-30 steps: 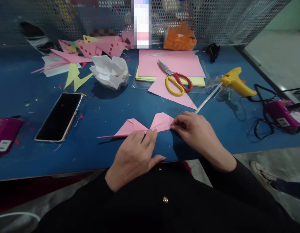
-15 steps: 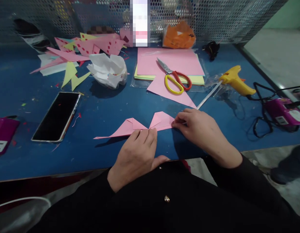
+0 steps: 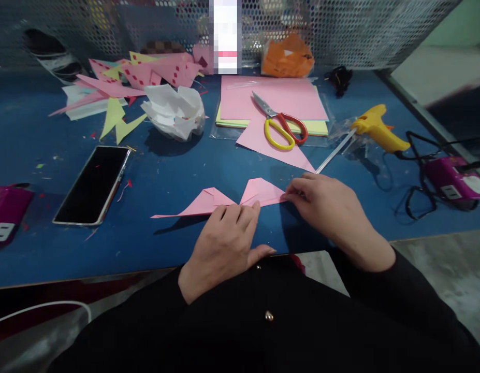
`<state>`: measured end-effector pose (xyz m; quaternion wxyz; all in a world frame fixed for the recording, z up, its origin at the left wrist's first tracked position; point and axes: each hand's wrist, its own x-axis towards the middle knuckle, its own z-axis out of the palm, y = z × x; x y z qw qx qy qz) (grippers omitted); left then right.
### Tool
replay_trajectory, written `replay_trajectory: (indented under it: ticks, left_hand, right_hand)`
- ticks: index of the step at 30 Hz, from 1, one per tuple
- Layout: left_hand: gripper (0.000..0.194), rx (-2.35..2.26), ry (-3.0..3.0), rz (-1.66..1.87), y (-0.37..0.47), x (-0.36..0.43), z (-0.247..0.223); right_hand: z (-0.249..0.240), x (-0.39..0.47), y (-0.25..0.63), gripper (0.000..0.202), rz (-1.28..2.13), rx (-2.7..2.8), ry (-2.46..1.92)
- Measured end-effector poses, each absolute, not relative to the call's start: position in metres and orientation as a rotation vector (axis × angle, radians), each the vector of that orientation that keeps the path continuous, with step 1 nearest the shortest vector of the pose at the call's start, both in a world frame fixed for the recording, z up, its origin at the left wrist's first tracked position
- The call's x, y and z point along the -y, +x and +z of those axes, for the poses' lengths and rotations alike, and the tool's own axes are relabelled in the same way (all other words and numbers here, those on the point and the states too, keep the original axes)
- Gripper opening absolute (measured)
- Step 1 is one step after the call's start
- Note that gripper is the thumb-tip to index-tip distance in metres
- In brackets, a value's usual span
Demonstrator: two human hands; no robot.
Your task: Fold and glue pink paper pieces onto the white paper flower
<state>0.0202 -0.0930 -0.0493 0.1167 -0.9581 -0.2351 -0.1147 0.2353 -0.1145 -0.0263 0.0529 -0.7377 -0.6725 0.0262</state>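
A folded pink paper [image 3: 259, 190] lies across the blue table in front of me, with two raised peaks and a thin pointed tail at its left end. My left hand [image 3: 226, 235] rests palm down on the paper's near edge, close to the notch between the peaks. Its fingers lie flat and its thumb is spread toward the table edge. At the right tip of the paper, my right hand [image 3: 321, 207] pinches the corner between thumb and fingers. Part of that corner is hidden by the fingertips.
Scissors [image 3: 280, 127] lie on stacked coloured paper [image 3: 271, 96]. A yellow glue gun [image 3: 375, 127] with a glue stick and cable is at right. At left are a phone [image 3: 92, 186], a bowl lined with white paper [image 3: 175, 111] and paper scraps [image 3: 115, 116]. A perforated metal panel [image 3: 165, 28] stands behind.
My right fingertips have slid slightly right along the paper's edge. My left hand has shifted a little right, its index finger stretched further. A dark shape now shows at the upper right.
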Motion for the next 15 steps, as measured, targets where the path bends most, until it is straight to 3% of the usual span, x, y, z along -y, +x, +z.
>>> replay_trajectory:
  ticks: [15]
  left_hand:
    - [0.076,0.68,-2.788,-0.387,0.02,0.093,-0.052]
  right_hand:
    - [-0.038,0.124,0.232,0.014,-0.253,2.064,-2.137]
